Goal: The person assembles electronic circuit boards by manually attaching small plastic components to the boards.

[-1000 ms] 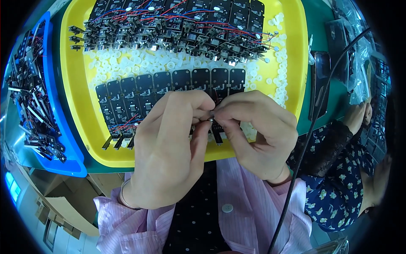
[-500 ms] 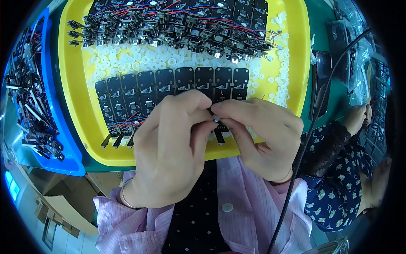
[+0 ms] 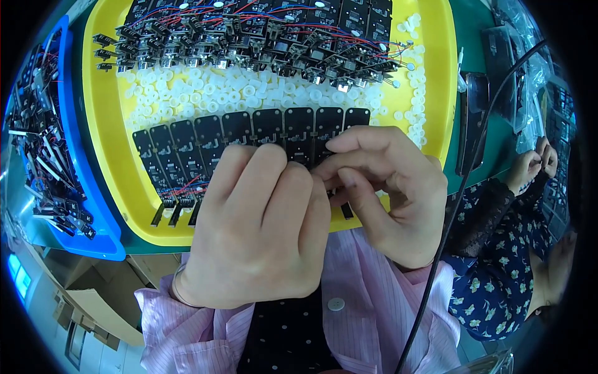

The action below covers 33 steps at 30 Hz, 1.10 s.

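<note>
Both of my hands meet over the near row of black circuit boards (image 3: 208, 140), which are joined side by side in a panel. My left hand (image 3: 258, 227) is closed over the boards, knuckles up; its fingertips and anything in them are hidden. Beside it, my right hand (image 3: 398, 196) is closed too, thumb bent in against curled fingers whose tips reach the left hand. Whatever small part lies there cannot be made out. Red and blue wires (image 3: 187, 188) run across the lower ends of the boards, where dark connectors (image 3: 159, 215) stick out towards me.
A yellow tray (image 3: 103, 137) holds the boards, many loose white plastic rings (image 3: 212, 93) and a far stack of wired boards (image 3: 230, 47). At left stands a blue bin (image 3: 78, 162) of parts. A black cable (image 3: 458, 206) crosses at right, near another person's hands (image 3: 532, 162).
My left hand has turned knuckles up and moved right, covering the small silvery part that showed between my fingertips. My right fingers have curled and lifted. The near board panel has shifted slightly.
</note>
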Tool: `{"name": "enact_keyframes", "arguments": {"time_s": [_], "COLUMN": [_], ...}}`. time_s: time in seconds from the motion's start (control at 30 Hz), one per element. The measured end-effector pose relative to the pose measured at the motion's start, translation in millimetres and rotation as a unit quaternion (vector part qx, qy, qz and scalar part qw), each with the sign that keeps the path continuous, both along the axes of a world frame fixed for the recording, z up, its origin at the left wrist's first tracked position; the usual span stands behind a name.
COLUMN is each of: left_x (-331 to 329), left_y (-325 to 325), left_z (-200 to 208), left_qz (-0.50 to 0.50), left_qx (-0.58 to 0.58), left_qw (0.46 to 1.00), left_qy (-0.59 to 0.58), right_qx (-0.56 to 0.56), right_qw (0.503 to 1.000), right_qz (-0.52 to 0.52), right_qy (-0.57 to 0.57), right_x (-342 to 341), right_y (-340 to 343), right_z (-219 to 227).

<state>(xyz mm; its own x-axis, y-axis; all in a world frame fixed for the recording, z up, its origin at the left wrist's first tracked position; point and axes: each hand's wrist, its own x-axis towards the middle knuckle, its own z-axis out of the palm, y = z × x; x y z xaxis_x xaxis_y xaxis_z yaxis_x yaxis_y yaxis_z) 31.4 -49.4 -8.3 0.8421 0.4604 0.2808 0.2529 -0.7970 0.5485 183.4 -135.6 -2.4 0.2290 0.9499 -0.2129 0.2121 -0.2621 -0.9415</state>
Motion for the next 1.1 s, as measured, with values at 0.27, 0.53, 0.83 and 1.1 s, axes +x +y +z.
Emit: {"name": "enact_keyframes", "arguments": {"time_s": [0.27, 0.53, 0.83, 1.1], "left_x": [0.8, 1.8, -8.6, 7.7], "left_y": [12.0, 4.1, 2.1, 14.4], "left_z": [-7.8, -3.3, 16.6, 13.7], "left_qz": [-0.044, 0.027, 0.109, 0.042], "left_qx": [-0.039, -0.113, -0.122, -0.132], "left_qw": [0.998, 0.992, 0.986, 0.983], "left_qy": [-0.033, -0.039, 0.022, 0.124], "right_qx": [0.179, -0.059, -0.004, -0.018], "right_qw": [0.963, 0.909, 0.951, 0.966], "right_qz": [-0.139, 0.015, 0.001, -0.066], "right_qy": [-0.143, -0.413, -0.308, -0.250], "right_x": [1.6, 16.8, 29.2, 30.2], "right_y": [-11.8, -13.6, -21.8, -25.1], "right_z": [0.4, 8.2, -6.2, 7.5]}}
